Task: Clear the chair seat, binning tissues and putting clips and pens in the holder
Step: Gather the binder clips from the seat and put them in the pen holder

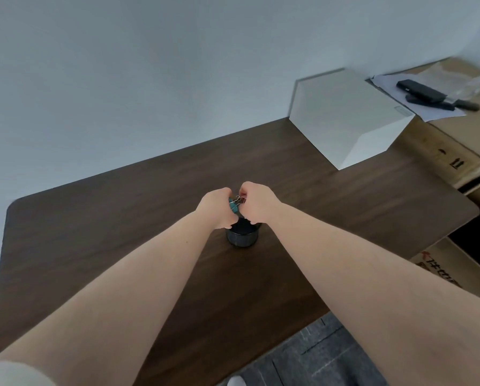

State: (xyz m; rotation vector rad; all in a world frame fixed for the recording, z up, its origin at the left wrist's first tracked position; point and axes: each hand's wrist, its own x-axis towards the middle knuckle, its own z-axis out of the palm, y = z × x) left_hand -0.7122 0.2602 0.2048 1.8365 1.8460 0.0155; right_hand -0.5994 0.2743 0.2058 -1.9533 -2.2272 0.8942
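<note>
A small dark round holder [243, 237] stands on the dark wooden table [122, 246] near its middle. Both my hands are held together just above the holder's mouth. My left hand [218, 208] is closed around a teal binder clip [234, 205] with silver wire handles. My right hand [257, 203] pinches another clip [242, 200], reddish, right beside the teal one; most of it is hidden by my fingers. The chair seat, the tissues and the pens are out of view.
A white box [344, 115] sits at the table's far right corner against the wall. Beyond it, cardboard boxes [450, 146] carry papers and black objects [419, 91]. Grey carpet [316, 358] lies below the table's near edge.
</note>
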